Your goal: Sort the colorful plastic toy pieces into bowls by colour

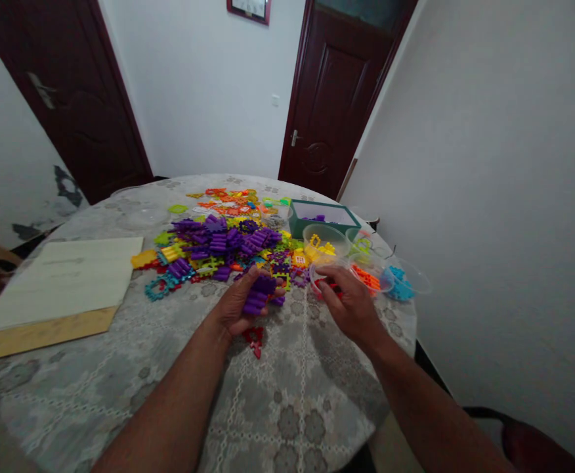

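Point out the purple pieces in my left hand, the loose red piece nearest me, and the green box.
Purple pieces [255, 304], head view: on their ridged side.
Red piece [255, 341], head view: near its middle.
Green box [297, 226], head view: outer wall, near its left end.

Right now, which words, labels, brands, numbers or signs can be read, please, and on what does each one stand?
Nothing can be read.
Framed item on the wall: contents too small and blurred.
Pale sheet on the table: faint marks, too blurred to read.
Purple pieces in the left hand: no lettering visible.
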Demonstrator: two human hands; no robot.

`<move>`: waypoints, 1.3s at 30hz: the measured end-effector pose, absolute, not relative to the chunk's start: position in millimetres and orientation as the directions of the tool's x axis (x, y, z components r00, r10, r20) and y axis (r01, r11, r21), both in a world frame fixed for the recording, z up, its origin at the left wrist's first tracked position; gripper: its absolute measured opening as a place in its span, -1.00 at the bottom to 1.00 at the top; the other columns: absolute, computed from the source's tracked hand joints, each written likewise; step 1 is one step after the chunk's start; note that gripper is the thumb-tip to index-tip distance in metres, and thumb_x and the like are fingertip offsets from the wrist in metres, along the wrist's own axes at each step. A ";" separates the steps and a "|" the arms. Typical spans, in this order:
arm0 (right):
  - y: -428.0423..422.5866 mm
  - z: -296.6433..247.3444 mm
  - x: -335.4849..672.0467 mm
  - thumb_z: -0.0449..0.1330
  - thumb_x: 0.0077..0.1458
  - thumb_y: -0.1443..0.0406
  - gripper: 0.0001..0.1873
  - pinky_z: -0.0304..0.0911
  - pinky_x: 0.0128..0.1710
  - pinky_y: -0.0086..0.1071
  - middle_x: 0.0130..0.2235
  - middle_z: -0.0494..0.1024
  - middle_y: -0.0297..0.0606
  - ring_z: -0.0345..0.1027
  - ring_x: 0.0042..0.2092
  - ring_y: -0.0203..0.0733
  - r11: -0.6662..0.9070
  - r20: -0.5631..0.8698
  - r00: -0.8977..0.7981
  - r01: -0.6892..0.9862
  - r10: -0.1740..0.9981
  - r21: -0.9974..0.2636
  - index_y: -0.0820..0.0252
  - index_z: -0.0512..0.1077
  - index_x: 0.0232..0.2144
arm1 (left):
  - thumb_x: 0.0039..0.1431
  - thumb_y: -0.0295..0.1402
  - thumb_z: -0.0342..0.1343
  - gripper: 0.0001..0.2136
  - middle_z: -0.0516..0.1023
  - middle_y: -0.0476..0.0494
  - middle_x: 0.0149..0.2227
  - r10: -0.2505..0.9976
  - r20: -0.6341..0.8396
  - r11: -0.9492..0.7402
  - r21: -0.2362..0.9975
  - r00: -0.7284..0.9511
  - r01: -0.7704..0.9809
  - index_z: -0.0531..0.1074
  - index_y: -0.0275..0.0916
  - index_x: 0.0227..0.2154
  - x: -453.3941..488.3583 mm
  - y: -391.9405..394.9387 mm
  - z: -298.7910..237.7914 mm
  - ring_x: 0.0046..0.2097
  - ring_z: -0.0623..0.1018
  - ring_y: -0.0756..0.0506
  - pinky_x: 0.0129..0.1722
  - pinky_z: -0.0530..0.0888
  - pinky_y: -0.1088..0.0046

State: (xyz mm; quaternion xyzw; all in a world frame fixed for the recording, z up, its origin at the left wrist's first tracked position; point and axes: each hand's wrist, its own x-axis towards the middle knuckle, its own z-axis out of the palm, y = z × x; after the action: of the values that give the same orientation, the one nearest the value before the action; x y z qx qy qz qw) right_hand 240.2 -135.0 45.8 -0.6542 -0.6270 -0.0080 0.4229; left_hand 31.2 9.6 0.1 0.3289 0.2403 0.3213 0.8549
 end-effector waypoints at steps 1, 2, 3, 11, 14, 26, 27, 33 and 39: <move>-127.2 47.1 225.6 0.18 0.36 0.28 -0.71 0.44 -0.05 -0.21 -0.03 0.63 -0.15 0.53 -0.14 -0.12 0.176 0.532 0.183 0.814 0.827 -0.553 0.09 0.53 0.07 | 0.09 0.00 0.45 -0.52 0.70 -0.38 -0.07 0.701 -0.189 0.578 0.716 0.688 -0.391 0.50 -0.25 -0.12 31.4 9.7 -1.8 -0.20 0.74 -0.27 -0.67 0.45 0.55; -119.7 47.6 213.0 0.21 0.34 0.29 -0.71 0.44 -0.06 -0.22 -0.04 0.63 -0.15 0.51 -0.17 -0.14 0.202 0.521 0.153 0.803 0.840 -0.561 0.12 0.53 0.08 | 0.07 -0.02 0.47 -0.52 0.71 -0.36 -0.08 0.697 -0.184 0.578 0.716 0.693 -0.391 0.50 -0.24 -0.12 31.7 9.7 -3.6 -0.23 0.74 -0.25 -0.67 0.45 0.55; -112.7 47.3 202.3 0.23 0.33 0.31 -0.70 0.43 -0.06 -0.23 -0.05 0.62 -0.15 0.50 -0.18 -0.15 0.226 0.511 0.122 0.793 0.851 -0.565 0.13 0.52 0.09 | 0.06 -0.04 0.48 -0.53 0.71 -0.32 -0.11 0.696 -0.182 0.577 0.718 0.695 -0.390 0.51 -0.24 -0.13 32.1 9.6 -5.3 -0.29 0.72 -0.20 -0.67 0.45 0.55; -89.6 42.1 178.2 0.20 0.31 0.33 -0.79 0.43 -0.09 -0.24 -0.19 0.66 -0.23 0.52 -0.17 -0.15 0.191 0.425 0.207 0.666 0.881 -0.721 0.12 0.59 -0.06 | 0.18 0.01 0.38 -0.56 0.59 -0.11 -0.42 0.723 -0.252 0.584 0.721 0.643 -0.373 0.52 -0.31 -0.18 33.5 10.2 -2.5 -0.53 0.54 -0.03 -0.69 0.46 0.54; -95.8 47.7 191.7 0.21 0.28 0.24 -0.81 0.43 -0.29 -0.33 -0.30 0.63 -0.30 0.52 -0.29 -0.19 0.072 0.247 0.332 0.462 0.910 -0.884 0.13 0.57 -0.11 | 0.27 0.02 0.29 -0.58 0.61 -0.17 -0.38 0.727 -0.280 0.595 0.713 0.627 -0.371 0.51 -0.31 -0.16 33.3 14.5 0.2 -0.50 0.59 -0.06 -0.70 0.42 0.56; -37.4 84.4 315.7 0.27 0.07 0.29 -0.74 0.49 -0.33 -0.35 -0.36 0.64 -0.25 0.52 -0.38 -0.22 -0.022 0.210 0.450 0.458 0.868 -0.889 0.22 0.58 -0.16 | 0.35 -0.32 0.09 -0.84 0.68 -0.37 -0.18 0.669 -0.260 0.697 0.547 0.696 -0.465 0.48 -0.29 -0.15 28.7 19.2 7.1 -0.24 0.74 -0.30 -0.72 0.38 0.54; -24.9 90.8 327.3 0.27 0.06 0.29 -0.67 0.52 -0.28 -0.32 -0.27 0.67 -0.20 0.55 -0.33 -0.21 -0.001 0.269 0.523 0.458 0.809 -0.889 0.23 0.57 -0.10 | 0.33 -0.34 0.10 -0.84 0.68 -0.39 -0.17 0.666 -0.252 0.698 0.542 0.702 -0.468 0.49 -0.30 -0.14 28.2 19.6 6.1 -0.24 0.74 -0.30 -0.72 0.38 0.54; -3.0 99.4 330.2 0.24 0.11 0.26 -0.49 0.54 -0.14 -0.19 0.03 0.66 -0.10 0.58 -0.25 -0.15 -0.028 0.452 0.575 0.639 0.682 -0.769 0.18 0.54 0.13 | 0.24 -0.39 0.13 -0.78 0.67 -0.42 -0.13 0.666 -0.228 0.694 0.538 0.711 -0.478 0.48 -0.31 -0.07 27.5 22.5 -2.9 -0.22 0.74 -0.33 -0.70 0.39 0.52; -48.3 60.6 231.9 0.19 0.29 0.26 -0.68 0.44 0.07 -0.16 -0.02 0.68 -0.18 0.57 -0.03 -0.10 0.225 0.425 0.074 0.760 0.902 -0.610 0.09 0.60 0.05 | 0.17 -0.44 0.22 -0.71 0.65 -0.27 -0.22 0.675 -0.184 0.646 0.614 0.714 -0.453 0.50 -0.31 -0.03 27.8 15.6 0.3 -0.28 0.72 -0.22 -0.71 0.36 0.58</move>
State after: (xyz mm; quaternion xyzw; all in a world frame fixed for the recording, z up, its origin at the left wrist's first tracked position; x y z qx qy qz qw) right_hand 231.9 -48.3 60.6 -0.6160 -0.6745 0.0894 0.3970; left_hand 27.8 15.6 0.3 0.2741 0.2029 0.3189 0.8843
